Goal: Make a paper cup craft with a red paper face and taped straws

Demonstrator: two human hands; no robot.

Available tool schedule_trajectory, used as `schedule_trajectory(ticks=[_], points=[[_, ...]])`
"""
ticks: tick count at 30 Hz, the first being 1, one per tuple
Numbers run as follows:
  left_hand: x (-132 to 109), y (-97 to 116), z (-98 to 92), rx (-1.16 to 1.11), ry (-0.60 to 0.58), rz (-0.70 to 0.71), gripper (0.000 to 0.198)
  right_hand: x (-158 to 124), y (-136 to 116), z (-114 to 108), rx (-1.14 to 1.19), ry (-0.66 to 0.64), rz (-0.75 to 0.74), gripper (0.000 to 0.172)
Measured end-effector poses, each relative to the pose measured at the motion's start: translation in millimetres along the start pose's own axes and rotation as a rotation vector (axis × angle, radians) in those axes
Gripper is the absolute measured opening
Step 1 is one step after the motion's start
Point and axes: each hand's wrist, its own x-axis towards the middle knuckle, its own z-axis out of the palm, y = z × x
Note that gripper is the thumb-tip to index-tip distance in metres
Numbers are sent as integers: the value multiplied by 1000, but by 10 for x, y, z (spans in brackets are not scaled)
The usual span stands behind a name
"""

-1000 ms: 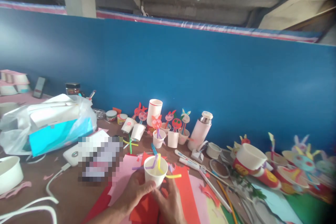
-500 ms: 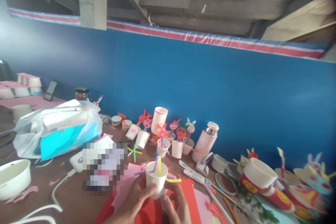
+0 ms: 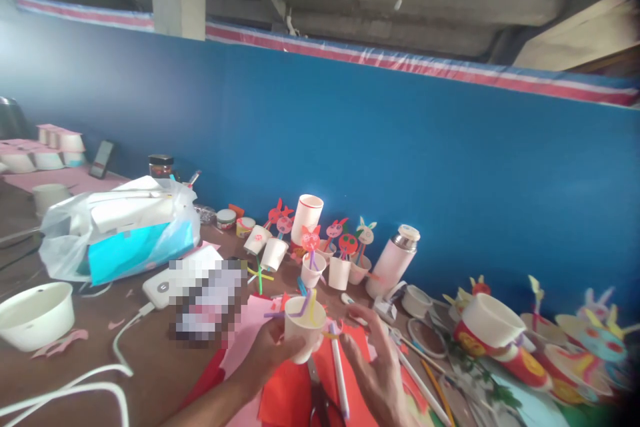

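My left hand is closed around a white paper cup, which stands roughly upright above red paper. Purple and yellow drinking straws rise inside the cup, and bent ends stick out through its sides. To the right of the cup is my right hand, thumb and fingers spread with nothing held. Its thumb comes close to the yellow straw end; I cannot tell if they touch. Below the cup lie dark-handled scissors and a white pen.
Behind stand several small cups with paper animal faces, a tall white cup and a pink thermos. A plastic bag, a power bank and an oval white bowl are leftward. Decorated bowls crowd the right.
My right hand has come away from the cup to the right and its fingers have spread. The cup stays in my left hand. The scissors and pen now show. The view has shifted slightly.
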Motion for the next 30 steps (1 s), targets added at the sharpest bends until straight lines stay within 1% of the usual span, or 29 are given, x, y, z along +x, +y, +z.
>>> schedule_trajectory(ticks=[2, 4, 6, 8, 10, 12, 13, 15, 16, 17, 19, 20, 22, 23, 25, 28, 30], points=[[-14, 16, 28, 30, -32, 1, 45, 83, -48, 18, -45, -45, -52, 48], [-16, 15, 54, 42, -53, 7, 45, 112, -84, 87, -87, -89, -77, 60], [-14, -1, 70, 55, -79, 24, 46, 94, -109, 168, -110, -132, -67, 66], [-17, -19, 75, 82, -110, 45, 44, 52, -125, 223, -106, -172, -32, 67], [-28, -31, 71, 116, -154, 52, 40, 20, -134, 225, -80, -184, 2, 64], [-43, -38, 57, 134, -189, 67, 41, 24, -137, 163, -51, -182, 21, 63], [-49, -41, 46, 134, -198, 75, 46, 44, -134, 108, -39, -168, 30, 64], [-49, -48, 12, 123, -164, 78, 58, 122, -114, -32, -9, -132, 57, 65], [-43, -52, -11, 119, -119, 73, 61, 175, -93, -106, 12, -100, 74, 65], [-32, -54, -35, 122, -70, 62, 60, 233, -61, -172, 42, -72, 90, 64], [-4, -57, -85, 145, 14, 48, 49, 347, 38, -260, 74, 8, 115, 63], [13, -57, -108, 164, 45, 51, 41, 396, 104, -273, 57, 76, 119, 63], [42, -56, -143, 200, 87, 70, 32, 467, 255, -241, 5, 133, 105, 66], [53, -57, -154, 213, 103, 76, 31, 487, 332, -204, -14, 139, 98, 66], [67, -62, -166, 241, 119, 76, 30, 503, 473, -120, -32, 94, 74, 66], [75, -79, -171, 301, 94, 57, 30, 501, 634, -35, -109, 30, 27, 65], [79, -97, -175, 332, 71, 47, 31, 505, 719, -10, -165, 22, -11, 64]])
